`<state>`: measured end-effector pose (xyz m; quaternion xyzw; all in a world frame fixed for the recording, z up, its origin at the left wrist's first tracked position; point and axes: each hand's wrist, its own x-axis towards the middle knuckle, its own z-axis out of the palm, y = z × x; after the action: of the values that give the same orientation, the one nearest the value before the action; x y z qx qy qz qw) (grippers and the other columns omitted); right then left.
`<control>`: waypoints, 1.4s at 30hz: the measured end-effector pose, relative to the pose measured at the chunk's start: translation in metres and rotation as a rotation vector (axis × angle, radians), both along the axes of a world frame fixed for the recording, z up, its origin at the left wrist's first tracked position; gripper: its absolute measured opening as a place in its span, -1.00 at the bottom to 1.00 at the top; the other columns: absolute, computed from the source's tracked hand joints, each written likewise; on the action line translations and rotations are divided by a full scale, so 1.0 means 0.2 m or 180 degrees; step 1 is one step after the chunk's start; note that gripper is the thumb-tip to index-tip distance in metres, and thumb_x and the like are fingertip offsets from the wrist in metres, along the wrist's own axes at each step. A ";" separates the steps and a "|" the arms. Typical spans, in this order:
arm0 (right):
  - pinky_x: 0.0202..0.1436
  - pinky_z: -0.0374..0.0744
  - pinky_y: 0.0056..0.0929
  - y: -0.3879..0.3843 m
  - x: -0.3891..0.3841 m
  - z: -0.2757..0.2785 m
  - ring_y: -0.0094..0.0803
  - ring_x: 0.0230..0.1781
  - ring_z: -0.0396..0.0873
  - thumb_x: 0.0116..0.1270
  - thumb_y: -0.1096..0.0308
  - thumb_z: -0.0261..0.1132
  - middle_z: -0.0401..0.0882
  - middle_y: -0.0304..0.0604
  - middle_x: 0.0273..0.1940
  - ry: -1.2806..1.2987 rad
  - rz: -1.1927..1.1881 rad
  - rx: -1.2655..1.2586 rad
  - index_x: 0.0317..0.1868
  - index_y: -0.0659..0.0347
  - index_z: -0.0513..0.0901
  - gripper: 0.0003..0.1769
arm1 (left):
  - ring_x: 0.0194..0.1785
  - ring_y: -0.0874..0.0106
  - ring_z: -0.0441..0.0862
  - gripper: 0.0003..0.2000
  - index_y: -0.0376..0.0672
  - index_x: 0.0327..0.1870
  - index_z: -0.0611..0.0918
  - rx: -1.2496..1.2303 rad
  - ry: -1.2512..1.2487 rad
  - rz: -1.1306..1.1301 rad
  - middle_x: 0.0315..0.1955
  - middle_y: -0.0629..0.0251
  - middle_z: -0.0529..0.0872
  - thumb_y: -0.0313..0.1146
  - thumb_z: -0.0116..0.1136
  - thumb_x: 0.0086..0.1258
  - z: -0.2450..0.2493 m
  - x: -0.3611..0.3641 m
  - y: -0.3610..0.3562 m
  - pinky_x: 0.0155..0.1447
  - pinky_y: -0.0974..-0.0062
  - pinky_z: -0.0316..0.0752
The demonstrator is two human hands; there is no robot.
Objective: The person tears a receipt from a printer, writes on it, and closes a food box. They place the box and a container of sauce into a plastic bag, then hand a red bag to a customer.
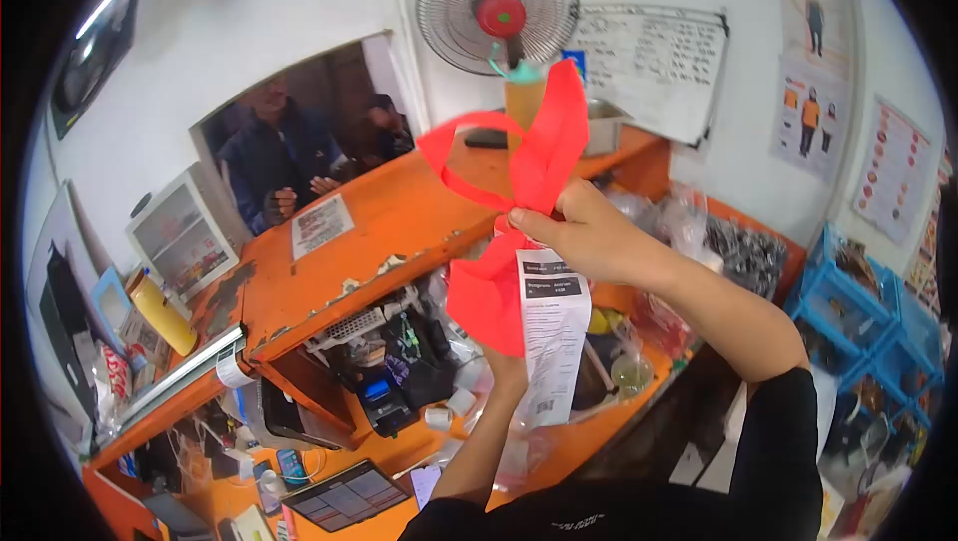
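A bright red cloth-like bag point(487, 293) hangs in front of me, its loop handles point(552, 147) standing up above. My right hand point(564, 232) is closed around the gathered neck of the bag, thumb on the near side. A long printed receipt point(555, 341) dangles just under that hand, against the bag's right side. My left hand point(506, 369) is raised under the lower part of the bag; the red material hides its fingers, so its grip does not show.
An orange counter point(399, 210) with a taped paper sheet runs below a window opening, where people stand. Beneath it, a lower shelf holds a tablet point(345, 494), a small black printer point(387, 406) and plastic bags. A fan point(497, 7) stands behind; blue crates point(848, 301) are stacked right.
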<state>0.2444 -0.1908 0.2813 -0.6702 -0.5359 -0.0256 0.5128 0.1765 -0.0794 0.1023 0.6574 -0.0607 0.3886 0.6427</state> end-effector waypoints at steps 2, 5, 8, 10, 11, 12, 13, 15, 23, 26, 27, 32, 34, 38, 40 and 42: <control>-0.26 0.47 -0.31 0.13 -0.04 0.19 -0.42 -0.40 0.51 0.36 0.26 0.18 0.56 -0.10 -0.46 0.0174 0.0218 0.0201 -0.24 0.40 0.59 -0.70 | 0.07 0.31 0.53 -0.31 -0.37 0.13 0.45 0.0095 -0.0182 0.0424 0.00 0.10 0.60 -0.29 0.50 -0.05 0.10 -0.08 0.03 0.16 0.31 0.42; -0.09 0.52 -0.41 0.40 -0.12 0.54 -0.42 -0.23 0.60 0.32 0.14 0.24 0.66 -0.09 -0.32 0.0321 0.0825 0.0481 -0.12 0.39 0.62 -0.60 | 0.03 0.36 0.58 -0.35 -0.38 0.10 0.48 0.0256 -0.0297 0.1192 -0.03 0.13 0.64 -0.34 0.51 -0.05 0.31 -0.22 0.15 0.12 0.35 0.48; -0.06 0.56 -0.35 0.53 -0.16 0.77 -0.37 -0.17 0.60 0.32 -0.07 0.19 0.59 0.04 -0.07 -0.0564 0.0536 0.0831 0.12 0.43 0.43 -0.34 | 0.05 0.33 0.54 -0.26 -0.36 0.14 0.40 0.0425 -0.0968 0.1841 -0.01 0.11 0.58 -0.42 0.54 -0.13 0.52 -0.30 0.39 0.16 0.32 0.46; -0.06 0.57 -0.33 0.57 -0.14 0.78 -0.35 -0.17 0.60 0.33 -0.08 0.17 0.56 0.05 -0.03 -0.0572 0.0573 0.0823 0.16 0.44 0.38 -0.30 | 0.14 0.27 0.47 -0.13 -0.33 0.21 0.26 0.0416 -0.0957 0.2218 0.08 0.07 0.47 -0.42 0.56 -0.19 0.60 -0.32 0.57 0.24 0.29 0.38; -0.07 0.57 -0.32 0.59 -0.12 0.76 -0.33 -0.19 0.59 0.35 -0.08 0.16 0.53 0.05 0.00 -0.0648 0.0531 0.0874 0.18 0.45 0.35 -0.29 | 0.18 0.24 0.43 -0.06 -0.31 0.25 0.19 0.0428 -0.0922 0.2463 0.12 0.05 0.41 -0.42 0.57 -0.22 0.62 -0.32 0.67 0.28 0.27 0.34; -0.07 0.58 -0.31 0.59 -0.09 0.73 -0.31 -0.20 0.59 0.37 -0.09 0.14 0.50 0.05 0.02 -0.0727 0.0481 0.0921 0.20 0.46 0.32 -0.27 | 0.22 0.20 0.39 0.01 -0.29 0.29 0.13 0.0438 -0.0869 0.2749 0.16 0.03 0.36 -0.42 0.58 -0.25 0.62 -0.30 0.79 0.32 0.25 0.31; -0.07 0.58 -0.31 0.60 -0.06 0.69 -0.31 -0.20 0.59 0.37 -0.09 0.14 0.50 0.05 0.02 -0.0745 0.0530 0.0902 0.20 0.46 0.32 -0.27 | 0.23 0.17 0.36 0.02 -0.31 0.29 0.12 0.0572 -0.0805 0.3146 0.16 0.00 0.34 -0.40 0.57 -0.25 0.59 -0.27 0.92 0.33 0.24 0.28; -0.04 0.55 -0.31 0.61 0.03 0.60 -0.30 -0.16 0.56 0.38 -0.03 0.16 0.48 0.03 0.00 -0.0681 0.0609 0.0631 0.19 0.44 0.35 -0.34 | 0.25 0.11 0.32 0.04 -0.35 0.30 0.10 0.0470 -0.0597 0.3805 0.17 -0.07 0.30 -0.35 0.56 -0.25 0.55 -0.22 1.14 0.35 0.21 0.22; 0.09 0.43 -0.38 0.51 0.30 0.24 -0.33 -0.02 0.47 0.34 0.22 0.23 0.49 -0.09 -0.05 -0.1056 0.0722 -0.0290 0.01 0.32 0.50 -0.63 | 0.33 -0.08 0.19 0.26 -0.37 0.36 -0.09 0.0568 0.1211 0.4491 0.26 -0.15 0.17 -0.17 0.63 -0.32 0.56 0.08 1.82 0.34 -0.06 0.19; 0.09 0.43 -0.38 0.43 0.29 0.09 -0.30 -0.02 0.47 0.30 0.30 0.24 0.48 -0.08 -0.07 -0.1330 0.0832 -0.0751 -0.02 0.32 0.51 -0.68 | 0.30 -0.07 0.25 0.29 -0.33 0.37 -0.12 0.0528 0.1602 0.4452 0.27 -0.13 0.18 -0.10 0.64 -0.33 0.59 0.19 2.12 0.26 -0.16 0.26; 0.10 0.42 -0.34 0.40 0.29 0.04 -0.22 -0.02 0.47 0.27 0.31 0.25 0.48 -0.04 -0.09 -0.1360 0.0904 -0.0967 -0.05 0.33 0.52 -0.68 | 0.28 -0.06 0.28 0.30 -0.31 0.38 -0.12 0.0472 0.1624 0.4431 0.26 -0.12 0.19 -0.07 0.65 -0.33 0.59 0.23 2.17 0.22 -0.19 0.31; 0.10 0.41 -0.20 0.26 0.26 -0.13 -0.02 -0.03 0.44 0.25 0.27 0.27 0.50 0.02 -0.18 -0.1612 0.0933 -0.1336 -0.11 0.30 0.52 -0.69 | 0.25 -0.03 0.32 0.32 -0.32 0.39 -0.13 0.0317 0.1768 0.4873 0.19 -0.14 0.24 -0.01 0.63 -0.32 0.56 0.40 2.12 0.21 -0.03 0.40; 0.09 0.40 -0.17 0.17 0.29 -0.16 0.00 -0.02 0.43 0.25 0.26 0.26 0.50 0.04 -0.17 -0.1424 0.0949 -0.1709 -0.07 0.30 0.51 -0.67 | 0.25 -0.02 0.33 0.32 -0.34 0.39 -0.14 0.0412 0.1654 0.4876 0.17 -0.15 0.26 0.01 0.61 -0.31 0.57 0.45 2.13 0.20 0.00 0.42; 0.07 0.43 -0.13 -0.08 0.35 -0.27 0.05 -0.08 0.46 0.27 0.18 0.27 0.52 0.09 -0.17 -0.1100 0.0687 -0.1880 -0.03 0.30 0.48 -0.60 | 0.37 -0.16 0.16 0.45 -0.37 0.44 -0.25 0.1363 0.1370 0.5451 0.32 -0.28 0.11 0.25 0.53 -0.33 0.41 0.47 2.40 0.36 0.03 0.24; 0.05 0.47 -0.17 -0.27 0.31 -0.27 0.02 -0.06 0.50 0.31 0.19 0.25 0.55 0.12 -0.12 -0.0929 0.0325 -0.2177 -0.02 0.32 0.50 -0.62 | 0.47 -0.16 -0.09 0.59 -0.36 0.44 -0.31 0.0983 0.2003 0.4995 0.42 -0.28 -0.16 0.42 0.47 -0.53 0.48 0.41 2.30 0.42 -0.15 0.05; 0.06 0.47 -0.21 -0.50 0.25 -0.28 0.00 -0.08 0.52 0.32 0.23 0.26 0.58 0.12 -0.11 -0.0581 -0.0066 -0.1813 -0.01 0.34 0.52 -0.63 | 0.52 -0.11 -0.30 0.62 -0.34 0.45 -0.28 0.0944 0.1775 0.5181 0.46 -0.20 -0.27 0.59 0.30 -0.61 0.46 0.44 2.40 0.38 -0.34 -0.16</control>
<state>0.2934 -0.2907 0.2246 -0.7874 -0.5586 0.0603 0.2536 0.2654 0.3996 0.1944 0.6446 0.5373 0.5400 0.0647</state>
